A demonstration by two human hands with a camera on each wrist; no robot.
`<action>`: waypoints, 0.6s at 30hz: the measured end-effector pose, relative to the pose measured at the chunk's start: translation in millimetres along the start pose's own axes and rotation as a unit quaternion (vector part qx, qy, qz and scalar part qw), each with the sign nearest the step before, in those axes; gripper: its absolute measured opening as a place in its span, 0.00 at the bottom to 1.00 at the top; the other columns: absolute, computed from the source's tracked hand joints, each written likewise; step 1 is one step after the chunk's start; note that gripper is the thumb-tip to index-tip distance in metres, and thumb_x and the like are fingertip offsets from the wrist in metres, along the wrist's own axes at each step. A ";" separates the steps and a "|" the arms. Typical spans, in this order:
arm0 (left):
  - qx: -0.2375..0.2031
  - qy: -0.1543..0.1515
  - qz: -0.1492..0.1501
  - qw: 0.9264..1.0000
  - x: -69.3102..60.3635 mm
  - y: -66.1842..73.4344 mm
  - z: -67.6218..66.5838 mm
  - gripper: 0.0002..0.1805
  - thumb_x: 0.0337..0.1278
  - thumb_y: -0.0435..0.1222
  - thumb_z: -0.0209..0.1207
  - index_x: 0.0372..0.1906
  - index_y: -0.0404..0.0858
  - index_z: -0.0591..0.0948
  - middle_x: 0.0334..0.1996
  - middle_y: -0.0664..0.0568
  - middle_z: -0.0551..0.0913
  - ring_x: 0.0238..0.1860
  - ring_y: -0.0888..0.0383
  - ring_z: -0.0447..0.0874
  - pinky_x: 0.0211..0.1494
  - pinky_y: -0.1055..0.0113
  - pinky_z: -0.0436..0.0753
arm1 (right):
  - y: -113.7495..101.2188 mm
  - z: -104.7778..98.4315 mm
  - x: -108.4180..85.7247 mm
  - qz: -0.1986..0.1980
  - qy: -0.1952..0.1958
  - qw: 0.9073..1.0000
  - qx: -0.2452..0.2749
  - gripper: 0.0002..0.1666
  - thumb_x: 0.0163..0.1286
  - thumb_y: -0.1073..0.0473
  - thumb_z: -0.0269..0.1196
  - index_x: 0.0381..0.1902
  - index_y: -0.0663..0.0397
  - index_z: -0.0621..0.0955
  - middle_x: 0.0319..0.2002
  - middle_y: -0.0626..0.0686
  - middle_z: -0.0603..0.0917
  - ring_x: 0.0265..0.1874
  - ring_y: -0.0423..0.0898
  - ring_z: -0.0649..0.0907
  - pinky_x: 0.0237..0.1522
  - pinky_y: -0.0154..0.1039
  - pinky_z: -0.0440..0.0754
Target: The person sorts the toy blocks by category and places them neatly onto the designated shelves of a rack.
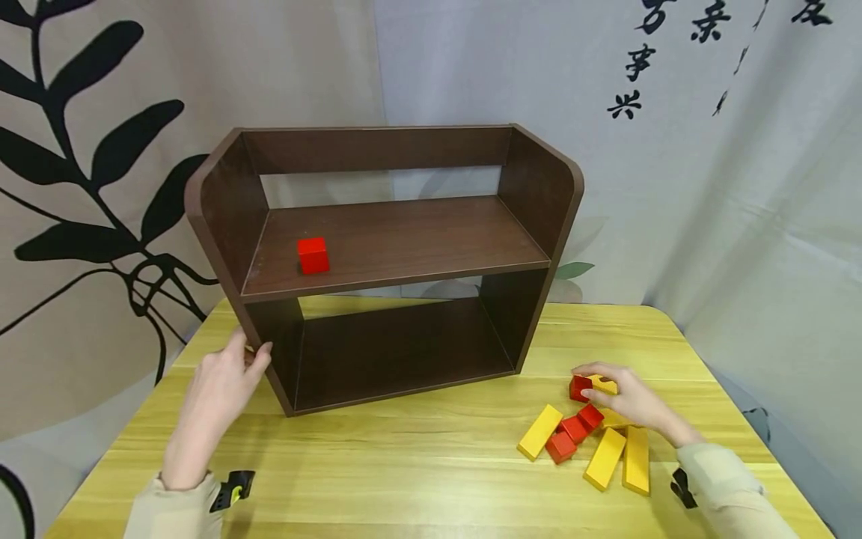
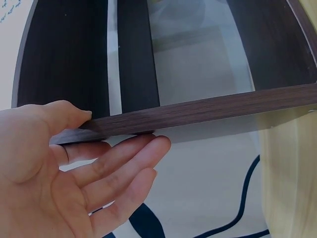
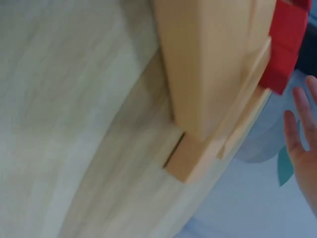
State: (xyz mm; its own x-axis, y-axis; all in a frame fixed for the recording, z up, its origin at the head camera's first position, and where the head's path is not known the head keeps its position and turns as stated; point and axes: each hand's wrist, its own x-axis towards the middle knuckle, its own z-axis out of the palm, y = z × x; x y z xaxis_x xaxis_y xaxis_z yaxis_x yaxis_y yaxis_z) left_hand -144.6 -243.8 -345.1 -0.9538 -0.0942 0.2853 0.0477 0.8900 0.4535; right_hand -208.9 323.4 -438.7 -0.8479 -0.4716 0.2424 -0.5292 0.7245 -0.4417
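At lower left, the left hand (image 1: 225, 380) pinches the side edge of the shelf (image 1: 411, 232), perhaps steadying it. At lower right, the right hand (image 1: 628, 397) pinches a red block (image 1: 579, 388) beside yellow blocks (image 1: 604, 458), seemingly grouped for easy reach. A red cube (image 1: 313, 256) sits left of centre.

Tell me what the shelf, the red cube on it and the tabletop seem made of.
Shelf: probably wood or veneered board, dark brown satin finish; faint grain shows. Red cube: painted wood or plastic, unclear; smooth, evenly colored faces. Tabletop: wood or wood-print laminate, slight sheen; streaky yellow grain.
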 end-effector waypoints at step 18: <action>-0.003 -0.010 -0.005 1.000 0.7 -0.2 -0.7 0.18 0.71 0.44 0.44 0.46 0.31 0.70 0.34 0.32 0.84 0.18 0.55 0.75 0.19 0.65 0.68 | 22.1 3.0 8.4 0.059 -0.048 0.997 0.012 0.26 0.52 0.64 0.72 0.51 0.59 0.81 0.48 0.58 0.84 0.42 0.52 0.82 0.43 0.45 0.83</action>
State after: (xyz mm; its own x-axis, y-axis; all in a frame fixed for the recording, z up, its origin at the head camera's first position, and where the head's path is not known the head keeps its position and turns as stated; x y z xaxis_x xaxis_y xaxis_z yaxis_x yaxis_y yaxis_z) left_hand -145.1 -244.4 -344.4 -0.9602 -0.0941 0.2629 0.0394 0.8863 0.4614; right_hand -227.6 334.0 -449.0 -0.8966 -0.4303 0.1045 -0.4240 0.7663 -0.4828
